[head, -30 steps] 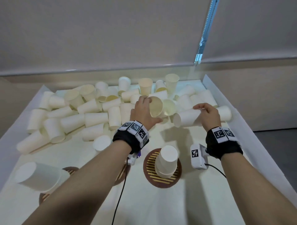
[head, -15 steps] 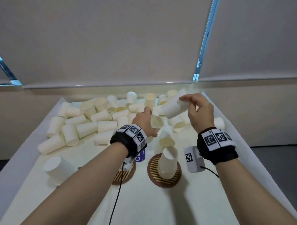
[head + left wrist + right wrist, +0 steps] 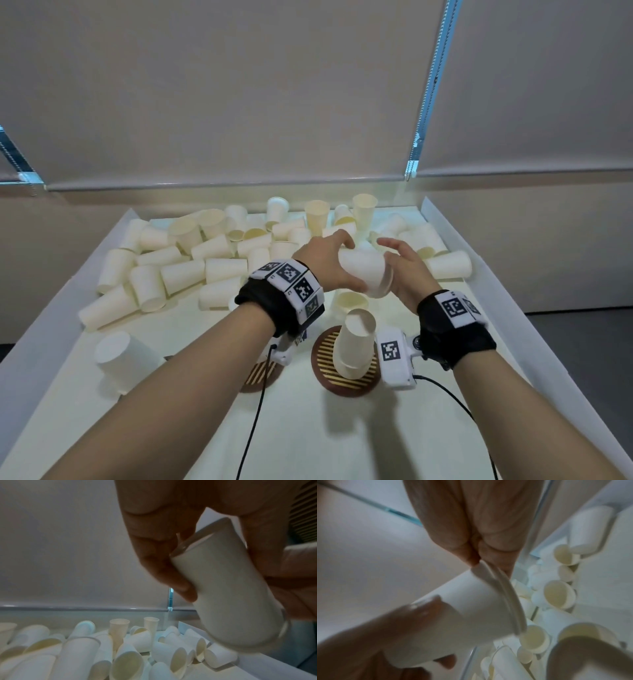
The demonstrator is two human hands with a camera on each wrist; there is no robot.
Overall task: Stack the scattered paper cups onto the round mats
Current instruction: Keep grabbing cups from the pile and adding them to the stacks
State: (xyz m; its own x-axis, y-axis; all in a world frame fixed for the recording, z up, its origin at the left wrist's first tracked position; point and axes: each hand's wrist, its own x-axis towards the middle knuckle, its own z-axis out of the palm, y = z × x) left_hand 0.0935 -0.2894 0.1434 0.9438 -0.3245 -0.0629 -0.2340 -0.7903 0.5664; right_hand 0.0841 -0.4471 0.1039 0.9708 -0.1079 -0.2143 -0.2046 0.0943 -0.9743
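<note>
My left hand grips two nested white paper cups sideways in the air, rims pointing right. In the left wrist view its fingers curl round the cups. My right hand faces the cups' mouth. Its fingertips touch the double rim, and the thumb stays apart. Below stands an upside-down cup stack on a brown striped round mat. My left wrist partly hides a second mat. Several scattered cups lie at the back.
An upside-down cup stands at the near left. An open cup sits just behind the stack. White tray walls border the sides. Cables run from the wrist cameras across the near surface.
My right hand carried its cup left and down to the cup in my left hand; the two are now nested. Both hands have met above the middle stack.
</note>
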